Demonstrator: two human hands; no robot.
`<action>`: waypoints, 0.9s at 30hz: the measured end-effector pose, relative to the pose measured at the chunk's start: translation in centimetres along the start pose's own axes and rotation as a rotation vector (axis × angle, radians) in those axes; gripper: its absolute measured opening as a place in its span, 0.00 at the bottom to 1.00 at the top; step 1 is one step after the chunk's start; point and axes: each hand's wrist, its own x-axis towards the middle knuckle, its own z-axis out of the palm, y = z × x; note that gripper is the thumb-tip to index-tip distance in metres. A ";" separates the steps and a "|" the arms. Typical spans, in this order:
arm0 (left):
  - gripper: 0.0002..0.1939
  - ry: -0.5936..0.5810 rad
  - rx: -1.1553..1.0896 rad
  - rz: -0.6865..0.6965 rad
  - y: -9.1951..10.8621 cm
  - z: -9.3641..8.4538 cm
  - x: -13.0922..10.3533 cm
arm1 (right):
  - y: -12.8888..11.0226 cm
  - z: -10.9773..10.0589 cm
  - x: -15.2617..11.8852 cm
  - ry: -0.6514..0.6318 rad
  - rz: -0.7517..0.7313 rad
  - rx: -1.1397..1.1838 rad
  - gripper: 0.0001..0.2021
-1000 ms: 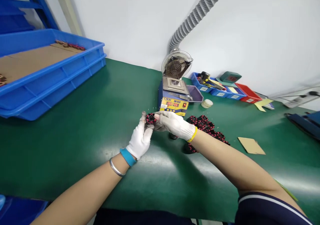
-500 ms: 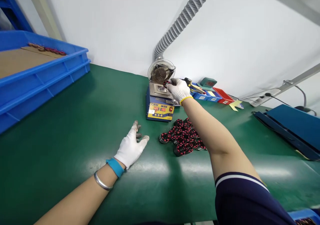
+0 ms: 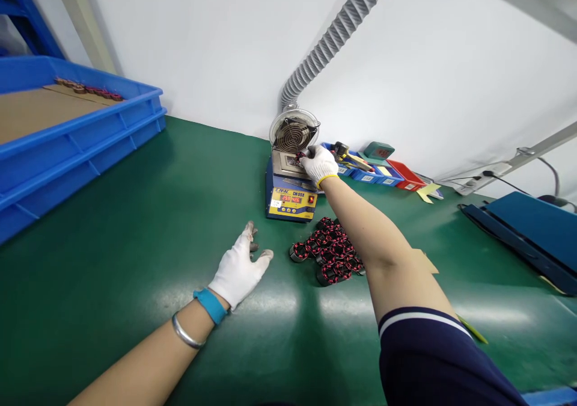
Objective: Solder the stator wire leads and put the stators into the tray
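My right hand (image 3: pixel 320 164), in a white glove with darkened fingertips, pinches a small ring-shaped coil (image 3: pixel 300 156) of black and red over the solder pot (image 3: pixel 291 204). The pot has a yellow front panel with red digits and a square metal top. Whether the coil touches the pot's top surface I cannot tell, as my fingers partly cover it. In front of the pot, several black and red coils (image 3: pixel 331 252) stand close together on the green table, partly hidden by my right forearm. To their left, my gloved left hand (image 3: pixel 241 270) is open with nothing in it, thumb and fingers apart.
A round fan guard (image 3: pixel 294 135) on a grey flexible duct (image 3: pixel 333 36) stands behind the pot. Small blue bins (image 3: pixel 367 177) and a red bin (image 3: pixel 406 176) with tools lie to the right. A blue crate (image 3: pixel 90 141) is at left, a blue case (image 3: pixel 527 231) at far right.
My right hand has lowered the coil slightly toward the top of the pot. The left hand keeps its open shape, and the whole view has shifted a little.
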 end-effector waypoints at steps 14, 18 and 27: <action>0.39 -0.008 0.014 -0.024 0.0 0.1 0.1 | -0.1 0.2 0.1 0.030 0.002 0.017 0.23; 0.39 -0.009 0.017 -0.027 0.1 0.0 0.1 | -0.4 0.3 -0.1 0.020 -0.001 0.037 0.20; 0.39 -0.007 0.015 -0.026 0.0 0.1 0.1 | -0.7 -3.1 -1.7 0.053 0.053 0.385 0.19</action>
